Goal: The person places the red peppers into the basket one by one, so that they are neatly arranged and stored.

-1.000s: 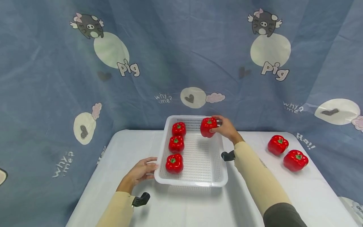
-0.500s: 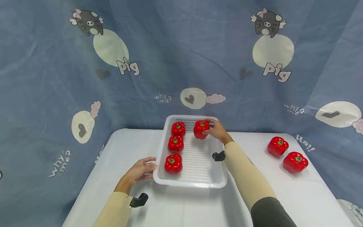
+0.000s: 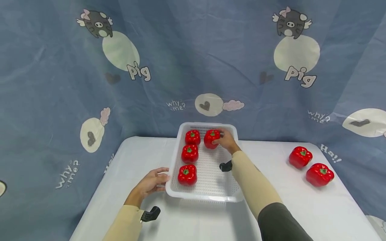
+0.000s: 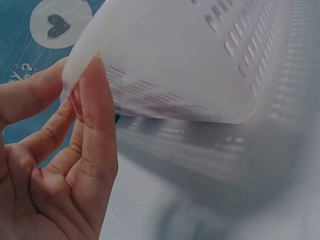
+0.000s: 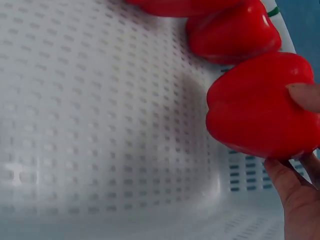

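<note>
A white perforated plastic basket point(image 3: 212, 182) stands on the table, tilted slightly in the head view. My left hand point(image 3: 153, 182) pinches its left rim between thumb and fingers; the left wrist view shows the fingertips on the rim's edge point(image 4: 82, 55). Inside the basket's far end, my right hand point(image 3: 227, 140) grips a red bell pepper point(image 3: 211, 138), thumb on one side and fingers on the other. Three more red bell peppers line the left side: a far one point(image 3: 193, 137), a middle one point(image 3: 190, 154) and a near one point(image 3: 187, 174).
Two red bell peppers, one farther back point(image 3: 300, 157) and one nearer point(image 3: 320, 174), lie on the right part of the white table point(image 3: 271, 187). A blue printed cloth point(image 3: 169, 67) hangs right behind the table.
My right hand has carried its bell pepper leftward and lower within the basket, closer to the far left pepper. The left hand stays on the rim. The head view has shifted a little.
</note>
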Action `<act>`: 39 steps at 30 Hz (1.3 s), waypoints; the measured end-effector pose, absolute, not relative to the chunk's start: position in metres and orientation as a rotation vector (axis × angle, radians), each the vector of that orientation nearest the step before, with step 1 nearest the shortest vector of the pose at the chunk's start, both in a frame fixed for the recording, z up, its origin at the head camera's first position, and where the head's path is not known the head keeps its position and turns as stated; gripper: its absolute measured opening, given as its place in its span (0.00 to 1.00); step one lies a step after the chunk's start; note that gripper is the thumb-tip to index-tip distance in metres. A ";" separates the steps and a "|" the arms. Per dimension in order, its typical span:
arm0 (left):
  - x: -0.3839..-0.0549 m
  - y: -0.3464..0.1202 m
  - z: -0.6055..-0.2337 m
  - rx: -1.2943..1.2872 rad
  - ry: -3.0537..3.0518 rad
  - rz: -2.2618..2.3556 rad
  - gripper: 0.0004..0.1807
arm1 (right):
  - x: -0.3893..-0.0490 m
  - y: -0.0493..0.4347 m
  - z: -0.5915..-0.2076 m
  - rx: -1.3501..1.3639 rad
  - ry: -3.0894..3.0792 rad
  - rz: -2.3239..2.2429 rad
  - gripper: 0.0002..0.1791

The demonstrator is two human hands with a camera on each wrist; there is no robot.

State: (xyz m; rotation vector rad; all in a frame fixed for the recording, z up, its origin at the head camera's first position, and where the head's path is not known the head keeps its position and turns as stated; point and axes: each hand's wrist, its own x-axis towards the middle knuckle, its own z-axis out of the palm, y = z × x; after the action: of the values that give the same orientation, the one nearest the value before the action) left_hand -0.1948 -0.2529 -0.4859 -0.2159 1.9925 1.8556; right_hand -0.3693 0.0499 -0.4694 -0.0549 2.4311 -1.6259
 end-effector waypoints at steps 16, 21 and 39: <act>-0.180 -0.250 -0.478 -0.231 1.993 1.868 0.31 | -0.365 0.039 -0.486 -0.081 2.421 -1.615 0.39; -0.173 -0.247 -0.477 -0.238 1.997 1.871 0.31 | -0.361 0.040 -0.485 -0.109 2.434 -1.605 0.39; -0.172 -0.242 -0.477 -0.309 2.033 1.838 0.30 | -0.359 0.049 -0.470 -0.091 2.472 -1.518 0.47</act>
State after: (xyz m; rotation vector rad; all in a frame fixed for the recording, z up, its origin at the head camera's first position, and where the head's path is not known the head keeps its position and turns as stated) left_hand -0.1717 -0.2422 -0.4771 -0.3088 2.0327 1.8380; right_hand -0.3589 0.0486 -0.4704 -0.0914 2.4716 -1.5184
